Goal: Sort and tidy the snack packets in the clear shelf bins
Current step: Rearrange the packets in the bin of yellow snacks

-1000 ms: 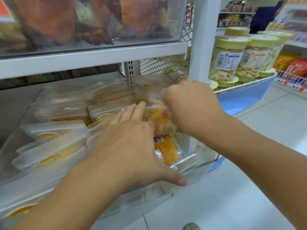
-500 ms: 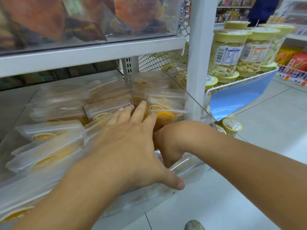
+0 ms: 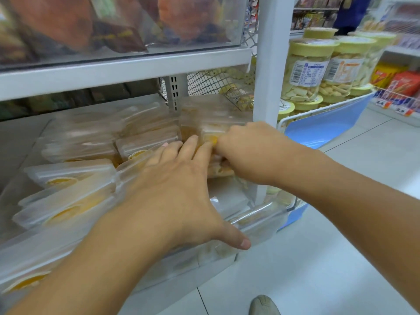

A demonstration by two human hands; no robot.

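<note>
Reaching into the clear bin (image 3: 261, 214) in the head view, both hands work among the snack packets (image 3: 68, 201). The left hand (image 3: 177, 194) lies flat with fingers spread, pressing the row beneath it. The right hand (image 3: 245, 151), just beyond the left fingertips, curls round 1 yellow-labelled packet (image 3: 211, 138). Further packets lie left of both hands. These clear packs look light, smooth and probably slippery, fairly stiff; pinching a narrow end edge seems safest.
</note>
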